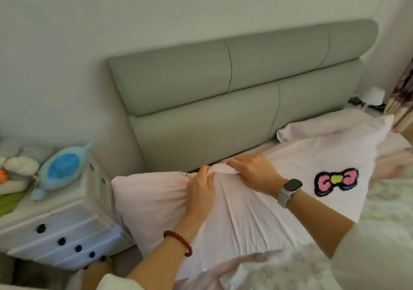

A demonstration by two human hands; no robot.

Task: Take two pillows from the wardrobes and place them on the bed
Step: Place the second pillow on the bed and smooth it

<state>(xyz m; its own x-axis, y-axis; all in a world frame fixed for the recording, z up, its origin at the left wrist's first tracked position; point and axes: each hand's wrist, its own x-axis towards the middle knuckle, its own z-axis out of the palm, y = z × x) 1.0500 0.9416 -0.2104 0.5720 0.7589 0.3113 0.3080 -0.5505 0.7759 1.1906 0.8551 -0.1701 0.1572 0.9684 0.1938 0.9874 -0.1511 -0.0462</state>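
A pale pink pillow point(257, 211) with a pink and black bow patch lies on the bed point(391, 211) near the grey headboard point(223, 101). My left hand point(201, 191) and my right hand point(254, 169) both pinch a bunched fold of its cover at the top edge, side by side. A second pale pillow point(324, 126) lies further right against the headboard, partly behind the first.
A white nightstand point(73, 218) with dark knobs stands left of the bed, carrying plush toys point(60, 166). A white lamp point(375, 96) and cables sit at the far right by a curtain. A fluffy blanket point(279, 269) covers the bed's near part.
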